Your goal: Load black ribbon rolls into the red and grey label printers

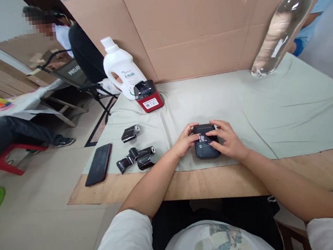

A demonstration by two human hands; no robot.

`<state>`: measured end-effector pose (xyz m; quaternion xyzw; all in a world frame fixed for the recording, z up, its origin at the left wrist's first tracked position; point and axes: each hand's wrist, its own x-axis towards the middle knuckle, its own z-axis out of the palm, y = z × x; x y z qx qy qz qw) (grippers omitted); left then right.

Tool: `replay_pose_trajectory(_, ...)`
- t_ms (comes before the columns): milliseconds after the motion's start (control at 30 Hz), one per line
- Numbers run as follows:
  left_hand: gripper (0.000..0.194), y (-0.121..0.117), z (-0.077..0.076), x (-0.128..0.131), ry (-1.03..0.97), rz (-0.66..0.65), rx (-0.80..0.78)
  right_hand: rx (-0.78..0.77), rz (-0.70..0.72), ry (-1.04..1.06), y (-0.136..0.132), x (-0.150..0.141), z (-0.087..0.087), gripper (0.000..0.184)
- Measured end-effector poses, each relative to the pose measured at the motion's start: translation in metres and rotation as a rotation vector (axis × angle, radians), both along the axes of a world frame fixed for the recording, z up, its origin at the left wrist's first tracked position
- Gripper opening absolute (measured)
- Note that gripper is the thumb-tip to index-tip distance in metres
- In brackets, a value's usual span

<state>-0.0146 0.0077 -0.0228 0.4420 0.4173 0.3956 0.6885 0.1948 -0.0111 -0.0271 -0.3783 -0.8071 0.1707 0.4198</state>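
A small black device [207, 151], shaped like a portable printer, lies on the green cloth in front of me. My left hand [185, 140] grips its left side, the thumb resting by a small white printed patch [202, 138] on top. Around the right side curls my right hand [228, 139], its fingertips on the top face and right edge. Beside the patch, near the right fingertips, is a dark flap or strip; how firmly it is held is unclear. To the left lie several rolls of glossy black strip [146, 158], one partly unrolled [128, 159].
A phone [99, 164] lies by the table's left edge. Behind the rolls stand a red and black printer-like box [149, 99] and a white jug [125, 68]. A large clear bottle [283, 29] leans at the back right before a cardboard wall [193, 29]. Another person sits at far left.
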Motion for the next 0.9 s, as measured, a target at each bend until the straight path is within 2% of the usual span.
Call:
replay_pose_trajectory(133,0.057,0.000,-0.002,-0.001,0.022,-0.015,0.023,0.158,-0.039,0.016,-0.004,-0.007,0.007,0.020)
replay_pose_trajectory(400,0.058,0.001,-0.005,-0.003,0.046,-0.023,0.033,0.167,-0.039,0.001,-0.005,-0.009,0.008,0.011)
replay_pose_trajectory(567,0.059,0.000,-0.004,-0.003,0.008,-0.029,0.029,0.250,0.024,-0.049,-0.006,-0.008,0.008,0.013)
replay_pose_trajectory(733,0.060,0.000,0.002,-0.001,-0.025,0.000,-0.001,0.229,0.113,-0.114,-0.006,-0.003,0.009,0.014)
replay_pose_trajectory(767,0.060,0.000,0.003,0.000,-0.034,0.013,-0.011,0.223,0.107,-0.102,-0.007,-0.003,0.008,0.015)
replay_pose_trajectory(833,0.059,-0.001,0.004,0.001,-0.055,0.042,-0.030,0.181,0.004,-0.059,-0.010,-0.005,0.006,0.020)
replay_pose_trajectory(900,0.059,-0.002,0.005,0.002,-0.063,0.068,-0.043,0.101,-0.153,-0.042,-0.017,-0.012,0.003,0.046)
